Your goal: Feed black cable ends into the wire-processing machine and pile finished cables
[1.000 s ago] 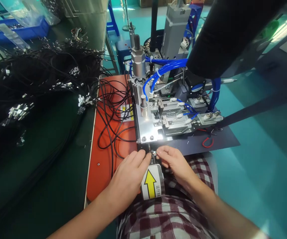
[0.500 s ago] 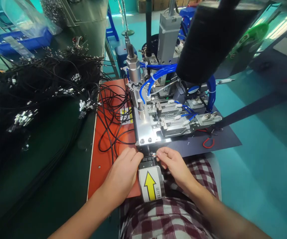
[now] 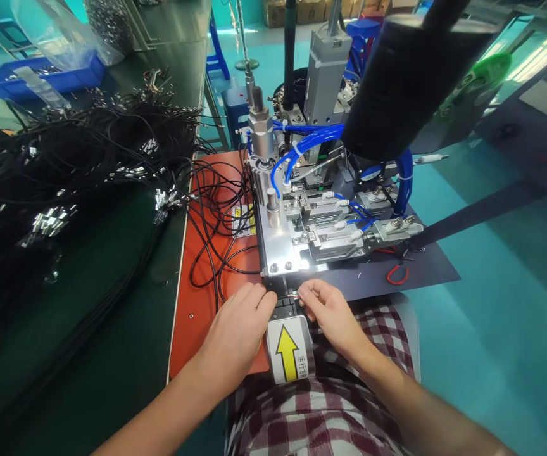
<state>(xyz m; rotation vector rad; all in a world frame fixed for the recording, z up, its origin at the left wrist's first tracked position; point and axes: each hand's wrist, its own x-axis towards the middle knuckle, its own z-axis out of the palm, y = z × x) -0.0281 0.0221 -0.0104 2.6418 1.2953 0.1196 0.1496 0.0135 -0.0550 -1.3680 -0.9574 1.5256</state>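
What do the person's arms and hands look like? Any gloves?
No gloves: the left hand and right hand are bare. No rings or watch show. The forearms are bare too, with no sleeves in view. Dark red and white checked clothing covers the lap.

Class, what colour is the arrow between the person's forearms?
The arrow is yellow with a dark outline, best seen in the head view.

Black cables point(image 3: 126, 136) with silvery tips point(image 3: 165, 197) lie upper left on a dark green worktop point(image 3: 88, 354), beside an orange-red board point(image 3: 192, 345). Mid-frame, a silver machine point(image 3: 277, 244) has blue tubes point(image 3: 323, 134); below, a white label point(image 3: 276, 369) bears a yellow arrow point(image 3: 287, 354), above maroon-and-white checked cloth point(image 3: 311, 411). Right, turquoise floor point(image 3: 482, 335).
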